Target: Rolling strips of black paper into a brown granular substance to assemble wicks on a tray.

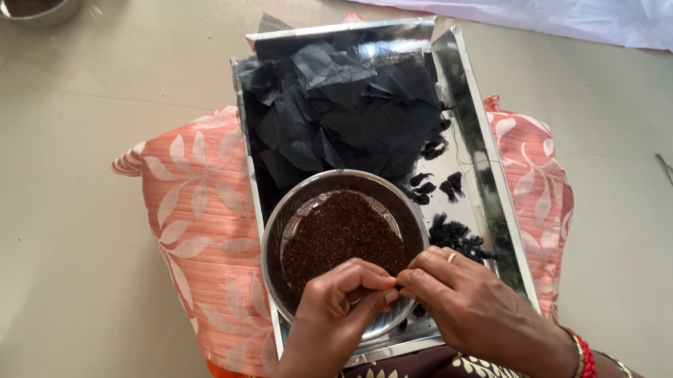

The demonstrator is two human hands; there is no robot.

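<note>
My left hand (335, 308) and my right hand (465, 301) meet fingertip to fingertip over the near rim of a steel bowl (277, 230) holding dark brown granules (339, 239). Both hands pinch something small and dark between the fingertips; what it is cannot be made out. The bowl sits in a shiny steel tray (490, 188). A heap of black mesh cloth squares (340, 112) fills the tray's far half. Small black tied bundles (458, 236) lie on the tray just right of the bowl, beside my right hand, which wears a ring and red bangles.
The tray rests on an orange cushion with a white leaf pattern (193, 235) on a beige floor. Another steel bowl (31, 7) stands at the far left corner. A white sheet (572, 0) lies at the far right. A small metal tool (668, 172) lies on the floor at right.
</note>
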